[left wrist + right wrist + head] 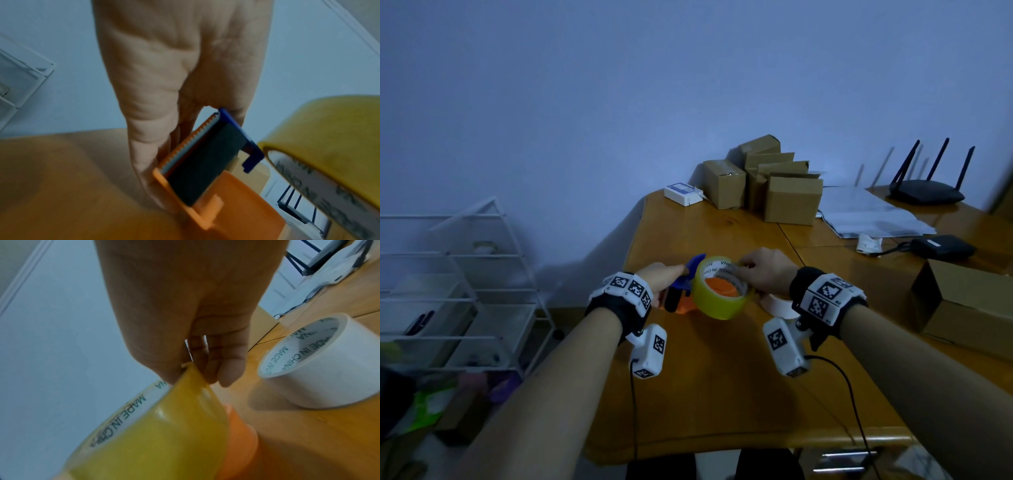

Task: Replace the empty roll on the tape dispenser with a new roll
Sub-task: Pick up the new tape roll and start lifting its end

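New roll point(719, 291) seated on dispenser point(216, 186) hub, above table point(722, 394). R hand point(765, 270) pinches peeled tape end point(191, 386); L hand point(664, 277) grips dispenser's cutter end. Serrated blade point(189, 142) lies on roll's L-hand side, away from the pinch.

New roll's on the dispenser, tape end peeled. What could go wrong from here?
1. The right hand pinches the peeled tape end in a narrow pinch; it could slip and restick to the yellow roll.
2. The left hand has its fingers right beside the serrated blade of the dispenser: possible nick while threading.
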